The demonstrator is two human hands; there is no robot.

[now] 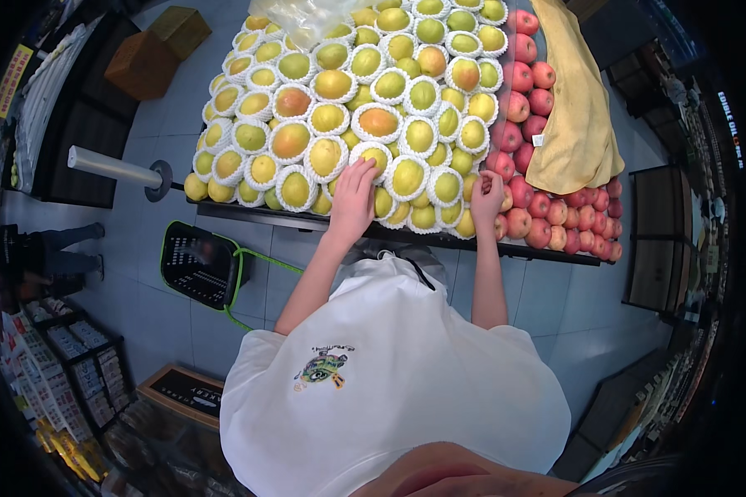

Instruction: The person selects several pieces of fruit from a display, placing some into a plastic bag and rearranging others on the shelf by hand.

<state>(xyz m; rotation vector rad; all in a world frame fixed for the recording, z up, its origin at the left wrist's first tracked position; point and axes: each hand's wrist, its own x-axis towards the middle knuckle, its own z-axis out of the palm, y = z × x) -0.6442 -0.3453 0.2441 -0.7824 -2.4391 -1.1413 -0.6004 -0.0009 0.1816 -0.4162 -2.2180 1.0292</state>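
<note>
My left hand (pixel 354 202) lies at the front of a heaped fruit display. Its fingertips rest on a yellow-green fruit (pixel 373 156) in a white foam net; whether they grip it is hidden. My right hand (pixel 488 194) has its fingers curled in, and nothing shows in them. It is beside the clear divider (pixel 503 102) between the yellow-green fruit and the red apples (pixel 520 191). Around my left hand sit many netted fruits, some blushed orange, like this one (pixel 378 122). Bare yellow fruits (pixel 221 191) lie among them.
A clear plastic bag (pixel 308 22) lies on the far fruit. A yellow cloth (pixel 575 124) covers some apples. On the floor at left stands a black shopping basket (pixel 200 266) with a green rim. A roll on a stand (pixel 115 168) juts out nearby; another person (pixel 43 251) is farther left.
</note>
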